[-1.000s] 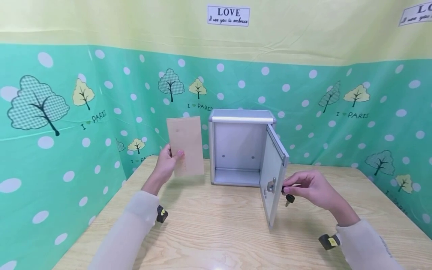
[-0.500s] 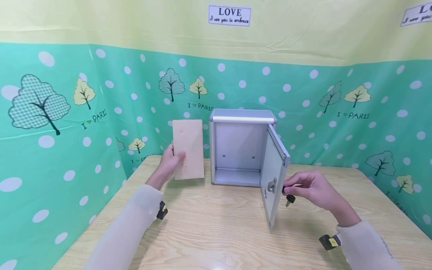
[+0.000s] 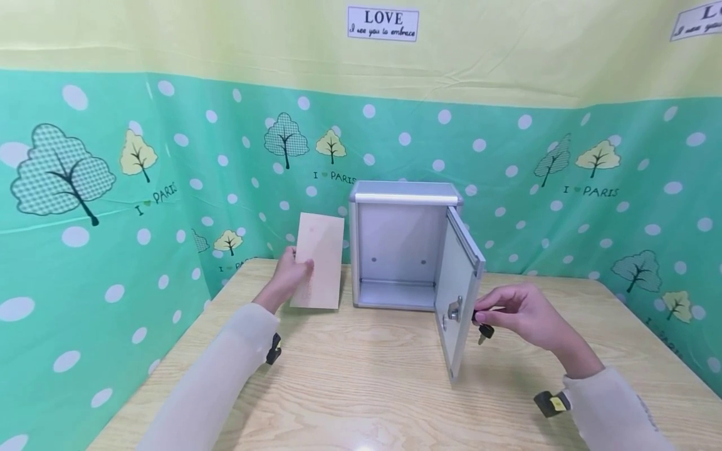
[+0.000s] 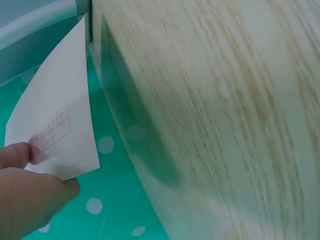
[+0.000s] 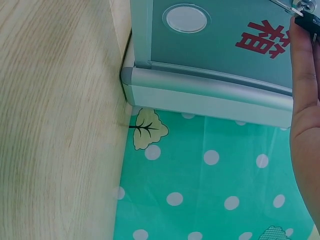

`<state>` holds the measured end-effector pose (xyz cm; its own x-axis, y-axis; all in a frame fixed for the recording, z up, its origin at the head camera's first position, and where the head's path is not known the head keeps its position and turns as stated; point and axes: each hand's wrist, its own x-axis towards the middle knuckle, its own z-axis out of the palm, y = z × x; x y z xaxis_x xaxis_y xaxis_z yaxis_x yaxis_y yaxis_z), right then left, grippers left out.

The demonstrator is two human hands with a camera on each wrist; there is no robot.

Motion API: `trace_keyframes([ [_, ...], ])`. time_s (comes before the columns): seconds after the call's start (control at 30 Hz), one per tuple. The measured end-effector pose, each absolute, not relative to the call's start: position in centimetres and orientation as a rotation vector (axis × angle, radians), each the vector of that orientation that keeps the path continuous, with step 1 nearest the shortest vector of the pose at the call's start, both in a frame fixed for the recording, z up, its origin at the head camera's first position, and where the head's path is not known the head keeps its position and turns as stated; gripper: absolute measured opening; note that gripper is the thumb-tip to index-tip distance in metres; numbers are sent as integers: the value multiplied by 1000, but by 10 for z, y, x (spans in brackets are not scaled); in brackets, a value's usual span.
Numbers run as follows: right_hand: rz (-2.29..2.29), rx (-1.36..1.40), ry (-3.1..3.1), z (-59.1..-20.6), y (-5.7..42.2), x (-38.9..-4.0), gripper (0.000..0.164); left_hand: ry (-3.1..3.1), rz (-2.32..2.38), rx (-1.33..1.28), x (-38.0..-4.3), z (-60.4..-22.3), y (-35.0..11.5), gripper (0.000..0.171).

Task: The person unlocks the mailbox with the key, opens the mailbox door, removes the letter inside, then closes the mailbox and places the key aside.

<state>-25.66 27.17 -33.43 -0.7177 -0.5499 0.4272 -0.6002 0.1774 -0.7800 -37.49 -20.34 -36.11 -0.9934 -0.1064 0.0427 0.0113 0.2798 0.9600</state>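
Note:
My left hand (image 3: 287,274) pinches a pale paper envelope (image 3: 323,250) by its left edge, thumb on the front over faint red print. The envelope stands nearly upright, tilted slightly, just left of a silver metal mailbox (image 3: 405,198). In the left wrist view the envelope (image 4: 60,90) shows a red printed box. Thumb and fingers of my right hand (image 3: 524,316) pinch a black-headed key (image 5: 306,21) at the lock on the front of the mailbox's door (image 3: 458,266), which stands swung out to the right. A second key (image 3: 484,333) dangles below it.
The mailbox stands at the back of a wooden table (image 3: 361,376), with two holes in its back wall. Green dotted cloth (image 3: 225,125) hangs behind and at both sides. The door's outer face bears a red character (image 5: 265,39) and a pale round window (image 5: 186,19).
My left hand has moved slightly right and lowered the envelope, which now leans a little to the right. The right hand, the key and the door have stayed put.

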Motion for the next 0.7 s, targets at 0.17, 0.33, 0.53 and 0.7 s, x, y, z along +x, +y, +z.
trace_keyframes([
  [0.17, 1612, 1155, -2379, -335, 272, -256, 16, -2441, -1814, 124, -377, -362, -204, 50],
  [0.33, 1607, 1153, -2379, -335, 272, -257, 16, -2474, -1757, 143, -379, -363, -204, 51],
  [0.53, 1601, 1160, -2376, -334, 271, -256, 17, -2556, -1688, 208, -381, -370, -207, 53],
  [0.7, 1602, 1181, -2362, -334, 271, -257, 18, -2635, -1645, 240, -382, -374, -208, 57],
])
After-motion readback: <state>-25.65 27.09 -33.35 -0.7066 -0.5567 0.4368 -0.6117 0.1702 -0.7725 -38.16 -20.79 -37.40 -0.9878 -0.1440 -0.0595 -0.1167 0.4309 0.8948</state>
